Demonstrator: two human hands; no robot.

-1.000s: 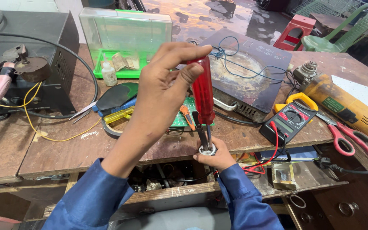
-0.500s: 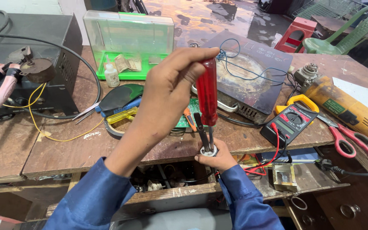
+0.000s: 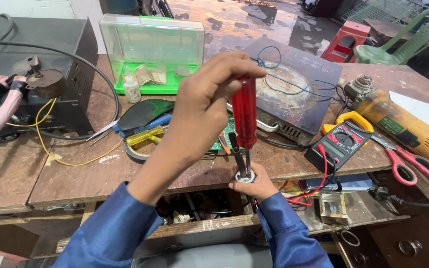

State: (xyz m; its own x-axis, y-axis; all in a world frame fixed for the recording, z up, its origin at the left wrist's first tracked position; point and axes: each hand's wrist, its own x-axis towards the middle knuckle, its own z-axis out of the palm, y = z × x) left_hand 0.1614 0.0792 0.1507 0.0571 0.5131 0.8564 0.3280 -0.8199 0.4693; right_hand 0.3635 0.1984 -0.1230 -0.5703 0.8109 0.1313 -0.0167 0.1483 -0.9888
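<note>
My left hand (image 3: pixel 202 111) is raised over the front edge of the wooden workbench (image 3: pixel 75 173) and grips the red handle of a screwdriver (image 3: pixel 244 111), which stands upright. Its shaft points down into a small round metal part (image 3: pixel 245 177). My right hand (image 3: pixel 258 188) holds that part from below, just in front of the bench edge. A dark rod (image 3: pixel 235 154) rises from the part beside the screwdriver shaft. Both arms wear blue sleeves.
A black multimeter (image 3: pixel 341 141) with red leads, red-handled scissors (image 3: pixel 413 168) and a yellow angle grinder (image 3: pixel 403 124) lie to the right. An induction cooktop (image 3: pixel 294 89) and a green clear-lidded box (image 3: pixel 152 49) sit behind. An open drawer (image 3: pixel 199 208) holds parts below.
My left hand's fingers have shifted around the red handle, which now stands a little more upright. My right hand and the round part have stayed in place.
</note>
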